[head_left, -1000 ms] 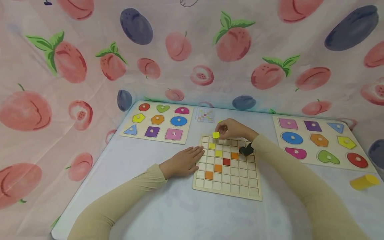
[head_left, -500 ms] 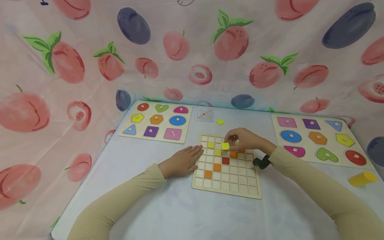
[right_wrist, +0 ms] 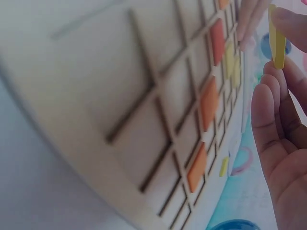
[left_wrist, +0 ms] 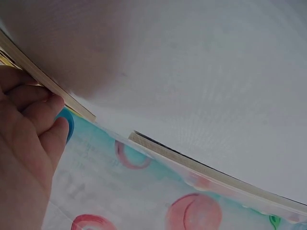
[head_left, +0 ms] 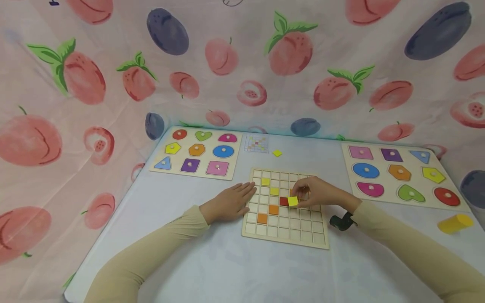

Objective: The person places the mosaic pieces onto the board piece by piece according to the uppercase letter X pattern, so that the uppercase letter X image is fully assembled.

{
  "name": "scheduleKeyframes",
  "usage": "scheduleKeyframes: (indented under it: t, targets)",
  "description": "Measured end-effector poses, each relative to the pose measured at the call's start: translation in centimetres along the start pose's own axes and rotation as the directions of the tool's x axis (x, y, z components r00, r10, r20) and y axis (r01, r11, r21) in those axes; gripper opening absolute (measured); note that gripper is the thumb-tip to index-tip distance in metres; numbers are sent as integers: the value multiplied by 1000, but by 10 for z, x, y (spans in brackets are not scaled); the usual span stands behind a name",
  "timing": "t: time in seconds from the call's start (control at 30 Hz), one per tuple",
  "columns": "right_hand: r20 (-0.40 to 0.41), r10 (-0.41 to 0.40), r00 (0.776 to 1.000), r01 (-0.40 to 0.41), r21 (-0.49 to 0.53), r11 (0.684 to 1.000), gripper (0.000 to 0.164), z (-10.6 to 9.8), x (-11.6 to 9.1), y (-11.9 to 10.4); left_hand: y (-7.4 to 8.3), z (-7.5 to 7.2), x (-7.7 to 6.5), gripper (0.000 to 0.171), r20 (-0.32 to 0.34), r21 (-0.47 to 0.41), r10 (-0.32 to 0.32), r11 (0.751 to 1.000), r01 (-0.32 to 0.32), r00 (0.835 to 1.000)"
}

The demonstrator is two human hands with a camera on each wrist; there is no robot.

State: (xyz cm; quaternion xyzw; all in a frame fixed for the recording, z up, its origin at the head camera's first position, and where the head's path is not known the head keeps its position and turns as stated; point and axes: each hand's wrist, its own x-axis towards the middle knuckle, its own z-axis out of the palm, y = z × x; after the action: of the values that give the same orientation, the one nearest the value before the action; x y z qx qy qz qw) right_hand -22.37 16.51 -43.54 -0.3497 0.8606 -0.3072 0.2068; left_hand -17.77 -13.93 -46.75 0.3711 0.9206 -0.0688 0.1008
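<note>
A wooden grid board (head_left: pixel 295 242) lies mid-table. Colored square tiles sit in its cells: a red tile (head_left: pixel 283 201) near the middle, an orange tile (head_left: pixel 273 209) and another toward the lower left, a yellow tile (head_left: pixel 265 182) and another at the upper left. My right hand (head_left: pixel 316 192) pinches a yellow square tile (head_left: pixel 293 201) between thumb and fingers, close over the board just right of the red one. In the right wrist view the held tile (right_wrist: pixel 277 38) shows edge-on. My left hand (head_left: pixel 230 203) lies flat with straight fingers at the board's left edge.
Two shape-puzzle boards with knobbed pieces flank the grid, a left puzzle board (head_left: pixel 201 159) and a right puzzle board (head_left: pixel 382 173). Behind the grid lie a pattern card (head_left: pixel 256 143) and a loose yellow tile (head_left: pixel 277 153). A yellow cylinder (head_left: pixel 454 223) lies at the right.
My right hand has carried the yellow tile from the board's far edge toward me and rightward, to beside the red tile. The left hand has stayed in place.
</note>
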Motion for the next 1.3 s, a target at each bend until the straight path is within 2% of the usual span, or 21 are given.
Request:
scheduleKeyframes:
  t: [0.2, 0.37, 0.6, 1.13, 1.3]
  targets:
    - [37, 24, 999, -24, 22, 999, 21, 7, -7, 6, 0, -3, -1, 64, -18, 38, 17, 999, -16, 1000]
    - [61, 27, 998, -30, 43, 999, 22, 12, -9, 12, 0, -4, -2, 64, -16, 31, 19, 999, -18, 1000]
    - [77, 58, 995, -60, 20, 998, 23, 18, -8, 14, 0, -4, -2, 64, -20, 30, 19, 999, -19, 1000]
    - [78, 95, 992, -95, -4, 995, 25, 18, -6, 12, 1, -7, -3, 64, -19, 5, 17, 1000, -17, 1000]
    - [87, 94, 992, -95, 10, 995, 21, 18, -7, 11, 1, -5, -2, 64, -21, -4, 16, 1000, -16, 1000]
